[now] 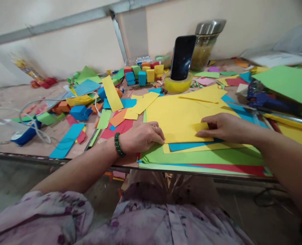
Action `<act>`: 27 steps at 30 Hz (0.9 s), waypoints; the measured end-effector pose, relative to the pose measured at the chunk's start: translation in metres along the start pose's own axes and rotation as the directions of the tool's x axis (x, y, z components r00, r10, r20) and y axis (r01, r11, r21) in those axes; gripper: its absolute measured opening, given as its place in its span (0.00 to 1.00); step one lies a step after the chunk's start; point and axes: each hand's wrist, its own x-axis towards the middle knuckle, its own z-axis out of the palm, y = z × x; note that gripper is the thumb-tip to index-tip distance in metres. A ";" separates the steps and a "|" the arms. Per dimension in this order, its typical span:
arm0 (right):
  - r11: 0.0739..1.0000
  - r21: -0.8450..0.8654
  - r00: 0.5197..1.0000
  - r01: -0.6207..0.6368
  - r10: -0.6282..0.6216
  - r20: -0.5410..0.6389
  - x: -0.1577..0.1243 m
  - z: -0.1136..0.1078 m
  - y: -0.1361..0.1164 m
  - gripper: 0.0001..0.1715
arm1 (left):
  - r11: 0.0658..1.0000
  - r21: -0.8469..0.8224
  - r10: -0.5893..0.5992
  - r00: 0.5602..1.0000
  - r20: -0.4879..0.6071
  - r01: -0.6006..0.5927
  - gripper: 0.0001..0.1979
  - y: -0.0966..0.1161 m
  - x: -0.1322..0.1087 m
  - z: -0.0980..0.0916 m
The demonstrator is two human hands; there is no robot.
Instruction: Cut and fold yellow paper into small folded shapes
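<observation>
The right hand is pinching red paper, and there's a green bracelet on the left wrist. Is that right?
Not quite: the head view shows the right hand pinching yellow paper, not red. The green bracelet is indeed on the left wrist.

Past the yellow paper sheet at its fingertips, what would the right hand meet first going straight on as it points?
Probably the left hand, across the yellow paper sheet from the right hand; heights are hard to judge.
</observation>
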 end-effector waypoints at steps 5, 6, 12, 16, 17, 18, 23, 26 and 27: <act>1.000 -0.006 1.000 0.005 -0.005 -0.008 -0.002 -0.002 -0.006 0.32 | 0.996 0.085 0.003 1.000 0.011 -0.003 0.18 0.007 0.000 0.001; 1.000 -0.006 1.000 0.000 -0.001 -0.009 -0.003 -0.003 -0.008 0.31 | 0.996 0.092 0.007 1.000 0.009 -0.008 0.17 0.008 0.000 0.002; 1.000 0.023 1.000 0.004 -0.004 -0.019 -0.007 -0.004 -0.011 0.25 | 0.997 0.073 0.010 1.000 -0.002 -0.009 0.16 0.010 -0.001 0.002; 1.000 0.016 1.000 -0.010 0.011 -0.023 -0.006 -0.002 -0.009 0.25 | 0.997 0.079 0.012 1.000 -0.006 -0.011 0.17 0.010 -0.001 0.002; 1.000 0.013 1.000 -0.006 0.007 -0.022 -0.005 -0.002 -0.008 0.25 | 0.997 0.081 0.012 1.000 -0.009 -0.011 0.17 0.010 -0.001 0.002; 1.000 0.009 1.000 -0.001 0.001 -0.019 -0.005 -0.002 -0.007 0.25 | 0.996 0.083 0.013 1.000 -0.011 -0.012 0.17 0.010 0.000 0.002; 1.000 -0.009 1.000 0.006 -0.006 -0.025 -0.003 -0.002 -0.006 0.26 | 0.996 0.090 0.015 1.000 -0.004 -0.014 0.18 0.010 0.000 0.003; 1.000 -0.001 1.000 -0.003 0.003 -0.028 -0.003 -0.002 -0.007 0.26 | 0.995 0.098 0.007 1.000 0.003 -0.008 0.18 0.012 0.001 0.002; 1.000 0.000 1.000 -0.003 0.002 -0.031 -0.003 -0.002 -0.007 0.26 | 0.995 0.103 0.006 1.000 0.002 -0.006 0.18 0.012 0.001 0.002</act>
